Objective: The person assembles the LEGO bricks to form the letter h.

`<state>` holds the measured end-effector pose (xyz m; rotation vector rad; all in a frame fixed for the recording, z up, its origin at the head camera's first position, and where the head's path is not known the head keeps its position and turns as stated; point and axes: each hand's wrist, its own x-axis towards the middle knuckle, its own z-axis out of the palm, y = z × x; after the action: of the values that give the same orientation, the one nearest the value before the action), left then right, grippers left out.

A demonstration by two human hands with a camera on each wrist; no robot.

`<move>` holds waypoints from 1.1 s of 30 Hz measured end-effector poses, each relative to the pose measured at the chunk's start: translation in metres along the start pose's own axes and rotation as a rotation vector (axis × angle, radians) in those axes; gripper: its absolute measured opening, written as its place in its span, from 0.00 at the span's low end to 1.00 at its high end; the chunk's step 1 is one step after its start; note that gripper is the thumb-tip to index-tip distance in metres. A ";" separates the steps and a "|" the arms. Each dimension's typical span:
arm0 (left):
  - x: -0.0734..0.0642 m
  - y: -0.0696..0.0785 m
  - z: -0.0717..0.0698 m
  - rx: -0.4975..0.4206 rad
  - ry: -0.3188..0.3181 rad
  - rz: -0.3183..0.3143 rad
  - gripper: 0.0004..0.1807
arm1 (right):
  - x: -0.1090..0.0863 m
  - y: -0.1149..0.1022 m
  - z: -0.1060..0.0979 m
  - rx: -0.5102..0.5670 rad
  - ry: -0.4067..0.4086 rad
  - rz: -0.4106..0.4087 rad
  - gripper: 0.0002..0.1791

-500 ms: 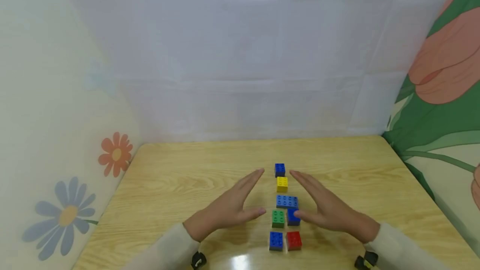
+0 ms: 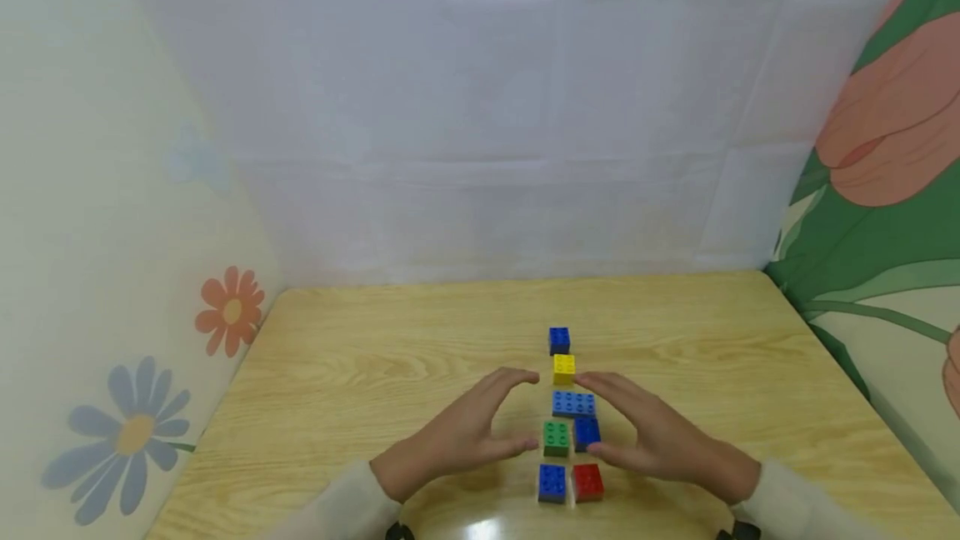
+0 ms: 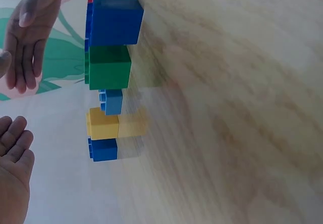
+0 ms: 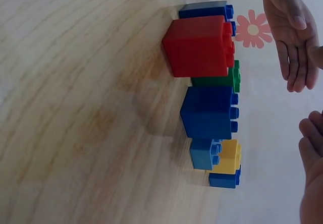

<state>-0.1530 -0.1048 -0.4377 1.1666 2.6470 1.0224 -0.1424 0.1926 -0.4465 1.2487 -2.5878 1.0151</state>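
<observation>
My left hand point(image 2: 465, 432) hovers on the left of a column of toy building bricks, fingers gently bent and thumb apart from them. Facing it, my right hand point(image 2: 660, 432) hovers on the other side, its thumb overlapping a dark blue brick point(image 2: 587, 432) in the head view. Neither hand holds anything. Between them lie a yellow brick point(image 2: 564, 369), a long light blue brick point(image 2: 573, 403) and a green brick point(image 2: 556, 438). Nearest me are a blue brick point(image 2: 552, 483) and a red brick point(image 2: 587, 482); another blue brick point(image 2: 558, 341) stands farthest away. Both wrist views show bare palms above the bricks' height.
The bricks stand studs up on a wooden table point(image 2: 375, 340). A white cloth point(image 2: 480, 107) hangs behind its far edge. Flower-patterned panels stand to the left point(image 2: 135, 273) and right point(image 2: 885, 148).
Both hands' fingertips have drawn toward me, from beside the farthest blue brick to about the yellow brick, with the fingers more bent. The bricks have stayed in place.
</observation>
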 end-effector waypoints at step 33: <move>-0.015 -0.007 0.027 -0.003 -0.114 0.086 0.27 | -0.025 -0.002 0.023 0.055 -0.195 0.050 0.26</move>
<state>-0.1384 -0.1035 -0.4659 1.3080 2.5273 0.9411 -0.1203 0.1942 -0.4716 1.3672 -2.7660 1.0277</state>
